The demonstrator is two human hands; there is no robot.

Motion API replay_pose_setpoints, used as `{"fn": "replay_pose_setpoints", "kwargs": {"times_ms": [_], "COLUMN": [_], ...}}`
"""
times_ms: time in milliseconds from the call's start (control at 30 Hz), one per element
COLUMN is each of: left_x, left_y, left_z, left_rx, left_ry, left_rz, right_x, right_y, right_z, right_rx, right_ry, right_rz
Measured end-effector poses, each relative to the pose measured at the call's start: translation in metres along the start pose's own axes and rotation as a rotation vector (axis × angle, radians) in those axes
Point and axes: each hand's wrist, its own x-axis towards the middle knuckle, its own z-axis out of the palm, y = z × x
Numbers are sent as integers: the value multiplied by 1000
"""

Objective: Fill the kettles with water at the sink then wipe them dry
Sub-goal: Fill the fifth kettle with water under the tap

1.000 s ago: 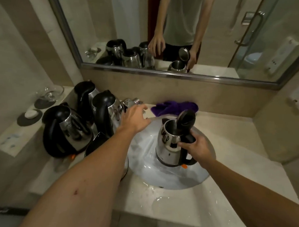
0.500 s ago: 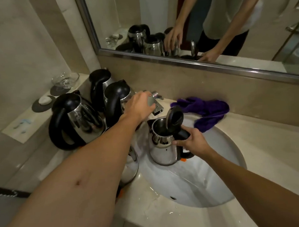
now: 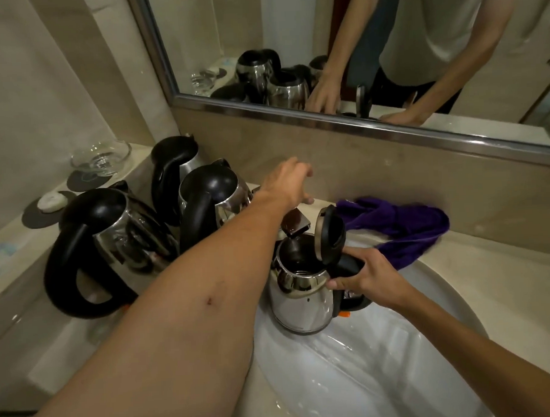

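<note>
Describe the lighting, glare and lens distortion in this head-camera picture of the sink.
Head view: dim, warm indoor light; bright glare streaks on the wet sink basin and reflections on the steel kettle in the right hand; wide-angle bending stretches the near forearms and tilts the mirror frame; the left hand looks slightly soft.

a steel-framed mirror (image 3: 355, 47) hangs on beige tiled wall (image 3: 25, 77); below it, a pale stone counter (image 3: 506, 277); left of it, a raised ledge (image 3: 13, 232).
</note>
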Motion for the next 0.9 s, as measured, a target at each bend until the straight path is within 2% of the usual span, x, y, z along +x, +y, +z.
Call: {"fn": "replay_pose_setpoints", "kwargs": {"times_ms": [267, 900], "left_x": [15, 19], "left_y": [-5, -9], "left_z": [8, 22], "left_rx": [29, -48], "left_ry": [26, 101], "left_rz": [21, -52], "right_x": [5, 7], "right_y": [5, 6], "right_z": [-4, -5], "right_rx": [9, 51], "right_ry": [4, -17], "right_rz": [-38, -71]}}
